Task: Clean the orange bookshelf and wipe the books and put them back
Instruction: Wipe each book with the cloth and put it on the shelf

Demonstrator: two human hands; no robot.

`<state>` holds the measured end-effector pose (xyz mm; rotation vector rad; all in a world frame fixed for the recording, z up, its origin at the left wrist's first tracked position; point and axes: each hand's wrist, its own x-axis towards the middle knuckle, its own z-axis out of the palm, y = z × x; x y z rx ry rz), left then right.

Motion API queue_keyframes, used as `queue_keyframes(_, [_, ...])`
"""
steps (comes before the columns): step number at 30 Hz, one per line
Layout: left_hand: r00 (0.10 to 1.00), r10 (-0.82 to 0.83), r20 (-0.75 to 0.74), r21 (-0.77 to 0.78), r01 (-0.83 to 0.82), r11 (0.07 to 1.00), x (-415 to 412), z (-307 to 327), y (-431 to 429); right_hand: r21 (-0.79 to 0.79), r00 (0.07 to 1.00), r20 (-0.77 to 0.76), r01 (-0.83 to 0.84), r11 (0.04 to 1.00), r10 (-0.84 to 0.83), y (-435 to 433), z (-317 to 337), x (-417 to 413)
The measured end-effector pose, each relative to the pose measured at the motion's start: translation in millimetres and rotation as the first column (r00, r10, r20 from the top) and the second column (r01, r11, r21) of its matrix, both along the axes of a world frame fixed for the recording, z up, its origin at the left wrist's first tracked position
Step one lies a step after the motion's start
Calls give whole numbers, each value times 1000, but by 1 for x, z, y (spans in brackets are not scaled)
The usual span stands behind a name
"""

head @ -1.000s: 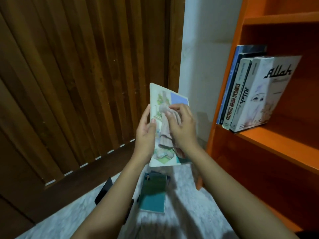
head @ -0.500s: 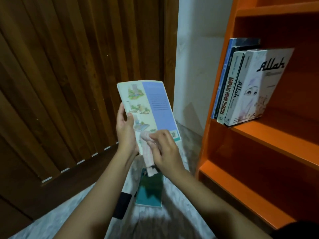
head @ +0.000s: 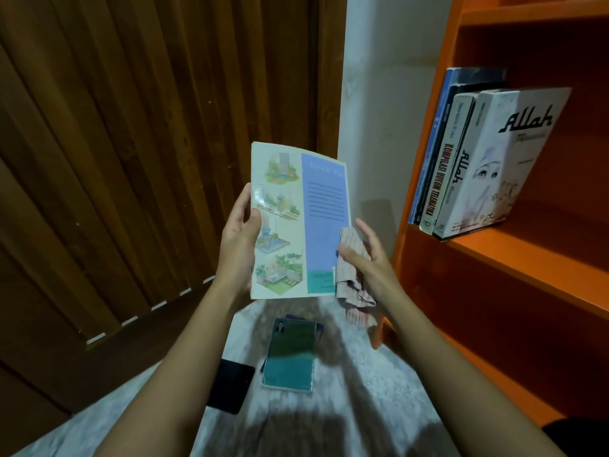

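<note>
Left hand (head: 239, 240) grips book (head: 296, 222) — fingers hidden; right hand (head: 372, 262) holds cloth (head: 351, 282).

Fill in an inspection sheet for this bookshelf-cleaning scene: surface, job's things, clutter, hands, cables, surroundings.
Surface: pale speckled floor, partly in shadow.
Job's things: illustrated book held upright; striped cloth at its right edge; orange bookshelf with shelved books leaning left; teal book lying on another on the floor.
Clutter: dark flat object on the floor, beside the left forearm.
Hands: left hand grips the illustrated book's left edge; right hand holds the striped cloth.
Cables: nothing seen.
Surroundings: slatted wooden door; white wall.
</note>
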<state>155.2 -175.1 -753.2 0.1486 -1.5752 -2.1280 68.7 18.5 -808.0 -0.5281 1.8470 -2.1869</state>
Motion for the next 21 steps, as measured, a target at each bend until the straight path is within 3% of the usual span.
queue_keyframes(3, [998,50,40,-115,-45,992,-1,-6,-2,-26,999,14,-42,999,43,6,-9,0])
queue_keyframes(6, [991,95,97,-135,-81,987,-4,-19,-5,-117,996,71,-46,992,54,8,-9,2])
queue_keyframes(10, [974,167,150,-262,-123,957,-8,-36,-3,-153,999,27,-33,988,38,7,-3,5])
queue_keyframes(14, [947,274,170,-535,-145,832,-18,-37,6,-141,997,-70,-30,989,21,4,7,14])
queue_keyframes(18, [956,176,236,-507,-33,861,-21,-27,26,-90,989,-139,-59,994,46,1,9,26])
queue_keyframes(21, [977,61,204,-461,41,886,-19,-14,39,-12,975,-213,-68,998,63,-2,9,35])
